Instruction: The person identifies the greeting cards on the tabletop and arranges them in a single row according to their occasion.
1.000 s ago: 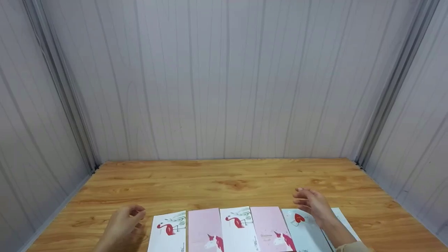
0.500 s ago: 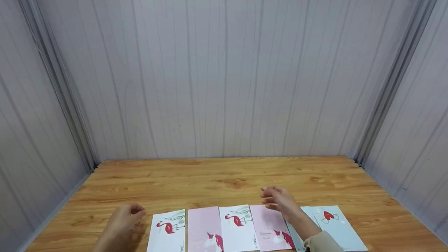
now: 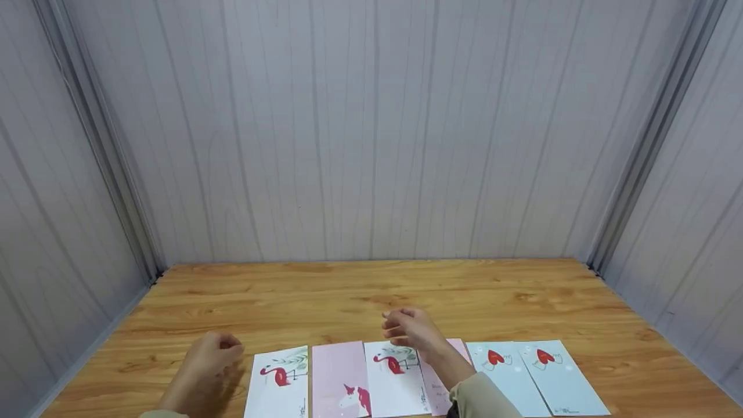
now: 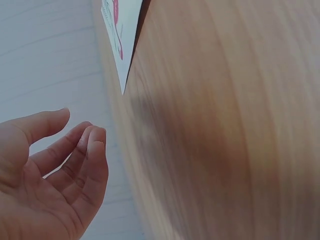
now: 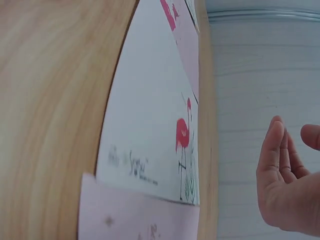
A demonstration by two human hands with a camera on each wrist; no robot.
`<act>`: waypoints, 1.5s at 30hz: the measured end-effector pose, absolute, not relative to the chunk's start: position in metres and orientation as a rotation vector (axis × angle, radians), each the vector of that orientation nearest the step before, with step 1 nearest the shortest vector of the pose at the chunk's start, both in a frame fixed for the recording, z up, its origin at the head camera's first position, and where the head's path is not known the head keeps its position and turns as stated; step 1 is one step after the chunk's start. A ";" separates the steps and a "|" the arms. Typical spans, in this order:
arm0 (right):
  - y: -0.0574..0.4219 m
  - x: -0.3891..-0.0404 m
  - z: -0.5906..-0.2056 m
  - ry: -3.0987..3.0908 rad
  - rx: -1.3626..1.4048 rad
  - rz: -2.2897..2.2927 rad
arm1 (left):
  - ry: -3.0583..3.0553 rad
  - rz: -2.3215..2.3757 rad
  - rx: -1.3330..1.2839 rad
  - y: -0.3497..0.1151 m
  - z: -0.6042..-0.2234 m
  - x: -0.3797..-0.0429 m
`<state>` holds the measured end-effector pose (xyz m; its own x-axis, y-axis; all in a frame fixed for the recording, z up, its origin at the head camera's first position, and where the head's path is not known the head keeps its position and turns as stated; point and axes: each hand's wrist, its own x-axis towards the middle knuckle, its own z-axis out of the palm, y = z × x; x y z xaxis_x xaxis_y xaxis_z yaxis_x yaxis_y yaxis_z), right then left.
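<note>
Several cards lie in a row along the near part of the table. From the left come a white flamingo card [image 3: 277,386], a pink unicorn card [image 3: 339,371], a second white flamingo card [image 3: 397,389], a partly covered pink card [image 3: 432,386] and two pale blue heart cards [image 3: 505,383]. My right hand [image 3: 415,334] hovers over the top of the second flamingo card, fingers loosely bent and holding nothing; its forearm hides much of the second pink card. Left of the row, my left hand [image 3: 209,354] is raised above the table, relaxed, with nothing between thumb and fingers.
The wooden table [image 3: 278,296] reaches back to a pale panelled wall [image 3: 371,133]. Side walls [image 3: 52,203] with grey corner posts enclose it left and right. The cards' lower ends run to the bottom of the head view.
My right hand has swept left, from over the heart cards past the second pink card to the second flamingo card, uncovering both heart cards. My left hand has barely moved.
</note>
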<state>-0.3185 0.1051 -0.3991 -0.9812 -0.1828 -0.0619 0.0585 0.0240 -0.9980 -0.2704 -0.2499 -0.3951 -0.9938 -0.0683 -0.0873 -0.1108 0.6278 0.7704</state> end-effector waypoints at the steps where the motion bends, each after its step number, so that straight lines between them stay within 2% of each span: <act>1: 0.100 -0.319 -0.401 2.112 -0.132 -2.073 | 2.787 1.328 -0.148 -0.250 -0.396 -0.271; 19: 0.005 -0.306 -0.417 2.075 -0.151 -1.939 | 2.753 1.245 -0.180 -0.237 -0.402 -0.273; 28: -0.010 -0.304 -0.425 2.043 -0.106 -1.935 | 2.684 1.368 -0.227 -0.237 -0.412 -0.276; 45: -0.025 -0.301 -0.434 2.017 -0.121 -1.927 | 2.774 1.257 -0.218 -0.225 -0.420 -0.282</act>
